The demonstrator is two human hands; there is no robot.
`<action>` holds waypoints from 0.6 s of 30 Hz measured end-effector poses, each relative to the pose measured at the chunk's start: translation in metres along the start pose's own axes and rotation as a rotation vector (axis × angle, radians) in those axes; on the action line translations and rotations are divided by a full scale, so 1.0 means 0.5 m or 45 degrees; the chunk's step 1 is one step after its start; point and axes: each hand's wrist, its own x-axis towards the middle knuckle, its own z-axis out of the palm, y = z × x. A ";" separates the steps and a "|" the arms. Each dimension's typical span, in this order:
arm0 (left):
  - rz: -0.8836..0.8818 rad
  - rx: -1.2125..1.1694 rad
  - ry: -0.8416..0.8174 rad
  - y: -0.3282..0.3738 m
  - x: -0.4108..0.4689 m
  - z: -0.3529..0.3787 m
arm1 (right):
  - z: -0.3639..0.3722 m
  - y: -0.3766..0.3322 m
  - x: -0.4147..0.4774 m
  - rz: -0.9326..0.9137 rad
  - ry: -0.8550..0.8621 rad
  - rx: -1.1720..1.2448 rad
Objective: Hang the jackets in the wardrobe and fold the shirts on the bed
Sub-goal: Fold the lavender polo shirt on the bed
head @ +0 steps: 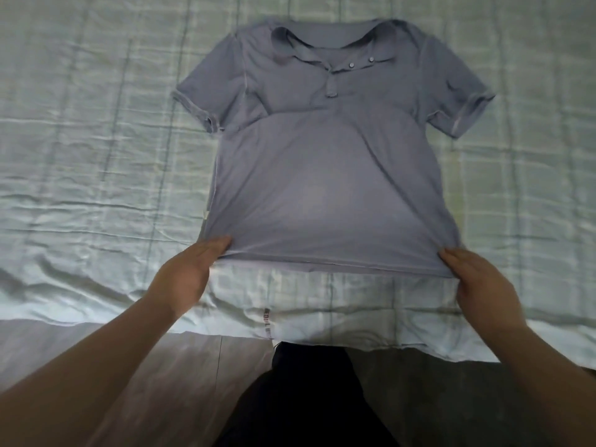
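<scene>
One grey-blue polo shirt (322, 175), with two short sleeves and two pale buttons (351, 64), lies front up on the single checked bed (80, 140), its hem pulled taut as the left hand (187, 272) and right hand (477, 282) each pinch one bottom corner.

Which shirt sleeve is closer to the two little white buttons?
The sleeve on the right hand's side; the buttons sit on the open placket pointing toward it, farther from the shirt's other sleeve.
</scene>
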 end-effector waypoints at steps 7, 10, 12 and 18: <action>-0.007 0.023 -0.150 -0.008 -0.076 0.037 | 0.038 -0.002 -0.100 -0.026 -0.266 -0.009; -0.003 0.012 -0.228 -0.017 -0.089 0.065 | 0.064 0.000 -0.108 -0.031 -0.393 -0.050; 0.019 -0.016 -0.280 -0.025 -0.093 0.085 | 0.081 -0.002 -0.105 -0.066 -0.456 -0.081; -0.142 -0.006 -0.290 0.015 -0.085 0.070 | 0.067 -0.050 -0.072 0.077 -0.461 -0.165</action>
